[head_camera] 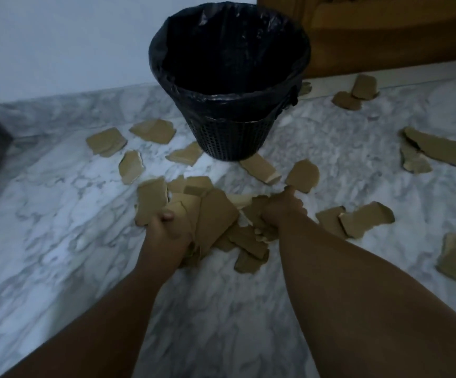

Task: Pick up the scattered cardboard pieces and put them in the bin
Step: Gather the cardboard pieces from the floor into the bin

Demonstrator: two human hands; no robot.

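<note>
White-grey marble floor (65,219) spreading under everything; pale wall (57,36) rising behind, wooden panel (385,34) standing at back right. Black mesh bin (232,140), lined with black bag (229,102), sitting upright near wall. Torn brown cardboard pieces (436,148) lying scattered flat around bin, edges ragged. Left hand (166,230) and right hand (278,211) both clutching heaped pile (216,214) on floor just before bin.

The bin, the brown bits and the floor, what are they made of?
The bin looks like black plastic mesh, with its grid of small holes, lined with a thin, shiny plastic bag crinkled over the rim. The brown bits look like matte cardboard, with ragged torn edges. The floor seems marble or marble-look tile: white with grey veins.
</note>
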